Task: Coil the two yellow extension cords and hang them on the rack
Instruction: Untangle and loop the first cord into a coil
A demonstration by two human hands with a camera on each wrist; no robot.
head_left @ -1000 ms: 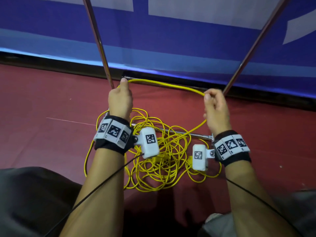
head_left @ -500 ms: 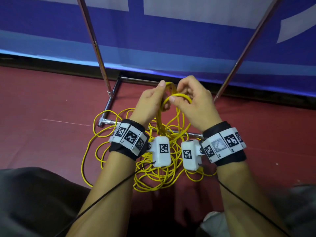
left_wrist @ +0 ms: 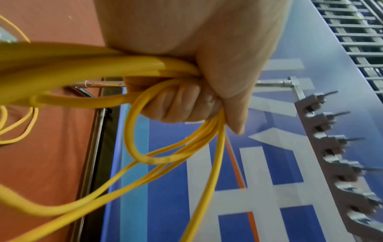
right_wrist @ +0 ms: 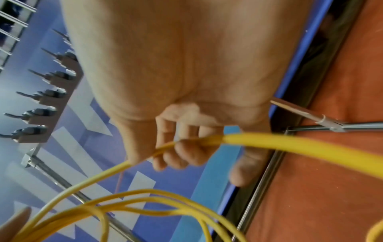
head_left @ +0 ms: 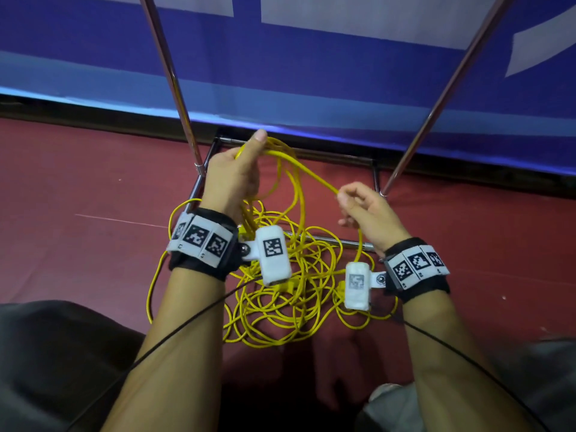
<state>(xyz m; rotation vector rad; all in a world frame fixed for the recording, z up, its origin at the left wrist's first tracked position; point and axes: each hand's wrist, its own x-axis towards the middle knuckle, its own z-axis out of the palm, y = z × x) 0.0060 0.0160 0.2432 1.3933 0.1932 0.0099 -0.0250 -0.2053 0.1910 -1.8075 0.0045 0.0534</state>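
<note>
My left hand (head_left: 240, 169) grips a small bundle of yellow cord loops (head_left: 286, 169), thumb on top; the left wrist view shows its fingers (left_wrist: 182, 101) curled round several strands (left_wrist: 203, 135). One strand runs from that bundle down to my right hand (head_left: 358, 207), whose curled fingers (right_wrist: 182, 150) hold the cord (right_wrist: 290, 145) loosely. The rest of the yellow cord lies in a loose tangle (head_left: 290, 307) on the red floor below both wrists. The rack's hook bar (left_wrist: 335, 147) shows in both wrist views (right_wrist: 47, 93), with nothing hanging on it.
Two slanted metal poles of the rack (head_left: 174, 85) (head_left: 442, 95) rise on either side of my hands, joined by its base frame (head_left: 311, 154) on the red floor (head_left: 78, 182). A blue and white banner wall (head_left: 311, 73) stands right behind. My knees are at the bottom corners.
From wide apart, my hands came together half a second ago and a loop passed into the left hand. Now the right hand has moved away right and down along the cord.
</note>
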